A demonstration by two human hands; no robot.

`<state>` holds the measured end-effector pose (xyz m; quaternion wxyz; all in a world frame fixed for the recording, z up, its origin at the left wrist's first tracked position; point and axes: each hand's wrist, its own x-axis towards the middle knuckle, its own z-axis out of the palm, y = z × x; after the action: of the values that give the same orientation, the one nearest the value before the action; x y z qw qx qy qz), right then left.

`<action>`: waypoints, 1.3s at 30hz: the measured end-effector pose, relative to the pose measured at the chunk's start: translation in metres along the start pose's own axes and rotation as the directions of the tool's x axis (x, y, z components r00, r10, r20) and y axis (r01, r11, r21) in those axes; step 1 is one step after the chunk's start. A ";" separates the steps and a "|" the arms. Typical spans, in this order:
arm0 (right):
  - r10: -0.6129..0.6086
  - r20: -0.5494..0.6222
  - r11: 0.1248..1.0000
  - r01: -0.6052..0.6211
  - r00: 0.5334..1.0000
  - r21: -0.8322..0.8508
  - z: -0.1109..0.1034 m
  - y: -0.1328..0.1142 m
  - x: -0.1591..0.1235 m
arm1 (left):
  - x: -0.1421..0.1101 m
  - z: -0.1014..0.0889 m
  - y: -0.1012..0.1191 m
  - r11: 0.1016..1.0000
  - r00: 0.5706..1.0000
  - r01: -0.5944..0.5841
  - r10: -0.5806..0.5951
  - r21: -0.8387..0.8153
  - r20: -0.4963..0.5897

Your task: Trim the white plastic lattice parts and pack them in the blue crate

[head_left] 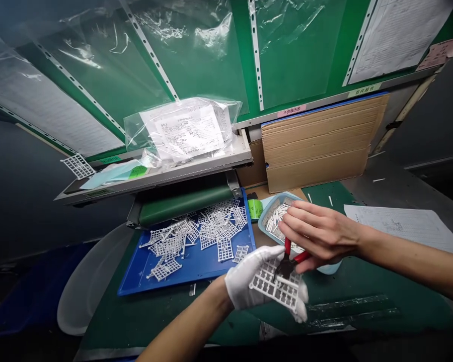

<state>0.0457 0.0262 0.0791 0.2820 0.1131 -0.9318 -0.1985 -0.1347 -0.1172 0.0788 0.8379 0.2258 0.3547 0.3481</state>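
A: How will this white plastic frame (275, 284) handle in the gloved left hand (249, 281)?

B: I think it is light and stiff, but the thin ribs may snap. Better to take hold on the solid outer bar.

A: And the fingers?

B: The left fingers close on the frame above the worktop (136, 317). The right hand (319, 236) curls nearly shut around red-handled side cutters (287, 264), their jaws at the frame. More frames (219, 236) lie in a blue tray (207, 269).
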 end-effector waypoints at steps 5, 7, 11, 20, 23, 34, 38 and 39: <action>0.295 0.167 0.954 -0.299 0.941 -0.002 0.012 -0.008 -0.015 | 0.016 -0.012 0.008 0.972 0.997 -0.068 0.058 -0.225 -0.051; 0.415 0.256 0.903 -0.429 0.873 -0.001 0.024 -0.017 -0.029 | 0.030 -0.017 0.008 0.956 0.985 -0.123 0.084 -0.268 -0.152; 0.646 0.456 0.675 -0.737 0.612 0.032 0.051 -0.044 -0.057 | 0.073 -0.030 -0.009 0.914 0.892 -0.291 0.153 -0.283 -0.426; 0.832 0.550 0.174 -0.976 0.076 -0.128 0.095 -0.117 -0.066 | 0.167 -0.052 -0.066 0.712 0.381 -0.694 0.489 0.107 -0.785; 0.846 0.529 0.162 -0.977 0.067 -0.136 0.086 -0.125 -0.071 | 0.153 -0.051 -0.069 0.767 0.491 -0.634 0.501 0.103 -0.713; 0.477 0.215 0.867 -0.496 0.852 0.041 0.019 -0.062 -0.061 | 0.050 -0.030 -0.003 0.944 0.960 0.265 -0.241 -0.197 0.140; 0.334 0.195 0.931 -0.355 0.922 0.081 0.018 -0.045 -0.053 | 0.050 -0.029 -0.003 0.915 0.934 0.356 -0.342 -0.191 0.105; 0.321 0.211 0.933 -0.346 0.923 0.093 0.019 -0.043 -0.053 | 0.052 -0.030 -0.004 0.908 0.923 0.382 -0.367 -0.174 0.113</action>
<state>0.0829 0.0102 0.0205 0.2125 -0.0493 -0.9711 -0.0970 -0.1294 -0.0774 0.0343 0.9201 0.0847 0.3231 0.2047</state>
